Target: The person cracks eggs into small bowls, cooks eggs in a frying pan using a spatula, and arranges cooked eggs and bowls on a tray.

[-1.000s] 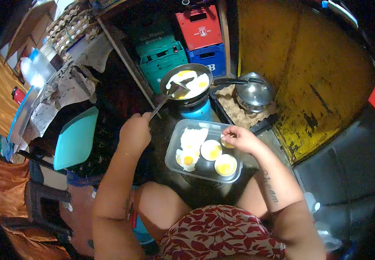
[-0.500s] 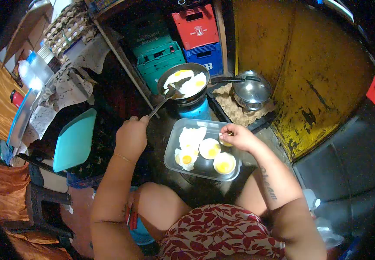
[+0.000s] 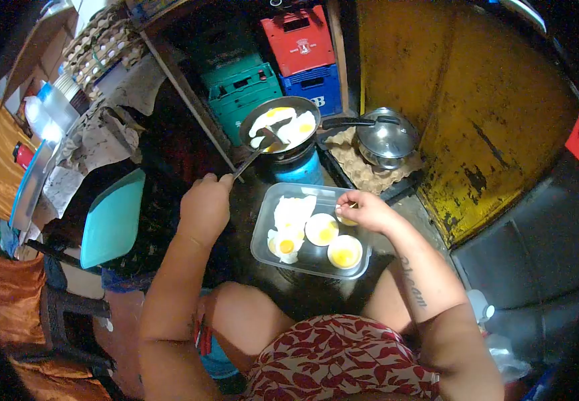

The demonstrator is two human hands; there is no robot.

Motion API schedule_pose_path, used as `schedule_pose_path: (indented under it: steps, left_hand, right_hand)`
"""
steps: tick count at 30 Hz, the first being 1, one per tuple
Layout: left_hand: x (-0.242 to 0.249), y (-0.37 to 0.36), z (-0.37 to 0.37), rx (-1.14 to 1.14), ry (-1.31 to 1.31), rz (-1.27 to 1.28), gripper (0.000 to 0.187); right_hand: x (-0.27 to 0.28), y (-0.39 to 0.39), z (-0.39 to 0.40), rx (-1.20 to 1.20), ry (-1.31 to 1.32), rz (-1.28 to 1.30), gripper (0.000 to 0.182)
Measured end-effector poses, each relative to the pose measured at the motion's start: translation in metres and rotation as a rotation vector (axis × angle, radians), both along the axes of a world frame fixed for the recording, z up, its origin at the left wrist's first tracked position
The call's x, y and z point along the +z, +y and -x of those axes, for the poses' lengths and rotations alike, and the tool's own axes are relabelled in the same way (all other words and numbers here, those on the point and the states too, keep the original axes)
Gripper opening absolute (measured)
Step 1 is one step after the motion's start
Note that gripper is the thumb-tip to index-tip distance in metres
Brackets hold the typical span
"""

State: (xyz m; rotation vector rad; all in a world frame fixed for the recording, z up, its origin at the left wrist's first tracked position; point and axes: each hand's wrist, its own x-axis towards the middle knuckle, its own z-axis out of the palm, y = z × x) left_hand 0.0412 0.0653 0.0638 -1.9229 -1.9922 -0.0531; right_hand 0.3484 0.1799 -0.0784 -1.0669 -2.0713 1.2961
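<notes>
My left hand [image 3: 206,208] is closed around the handle of a metal spatula [image 3: 249,162]. The spatula's blade rests inside a dark frying pan [image 3: 244,127], among fried eggs [image 3: 300,127] with white edges and yellow yolks. Lower down, a clear plastic container [image 3: 260,230] holds cooked eggs [image 3: 291,217] on its left side. Two small white bowls with raw egg, a middle bowl [image 3: 321,230] and a front bowl [image 3: 345,252], sit to their right. With fingertips pinched, my right hand [image 3: 367,212] grips a third small bowl [image 3: 347,220] at the container's back right, mostly covering it.
The pan sits on a burner above a blue cylinder [image 3: 301,170]. To its right, a lidded pot [image 3: 387,139] stands on an egg tray [image 3: 363,175]. Crates [image 3: 299,43] are stacked behind. A teal lid [image 3: 112,217] leans at left, below stacked egg trays [image 3: 105,50].
The spatula blade has shifted slightly within the pan, and my left hand moved a little with it. My right hand stays at the small bowl. The view has shifted slightly.
</notes>
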Motion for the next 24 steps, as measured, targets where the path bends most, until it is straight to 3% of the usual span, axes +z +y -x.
schedule_pose_path:
  steps: [7,24]
  left_hand:
    - [0.015,0.007,-0.006,-0.028,0.143,0.028,0.014]
    - [0.01,0.019,-0.005,0.052,0.08,0.061,0.016]
  right_hand:
    - [-0.001,0.0,0.0,-0.022,0.042,0.006,0.025]
    - [0.001,-0.001,-0.003,-0.016,0.059,0.063,0.026]
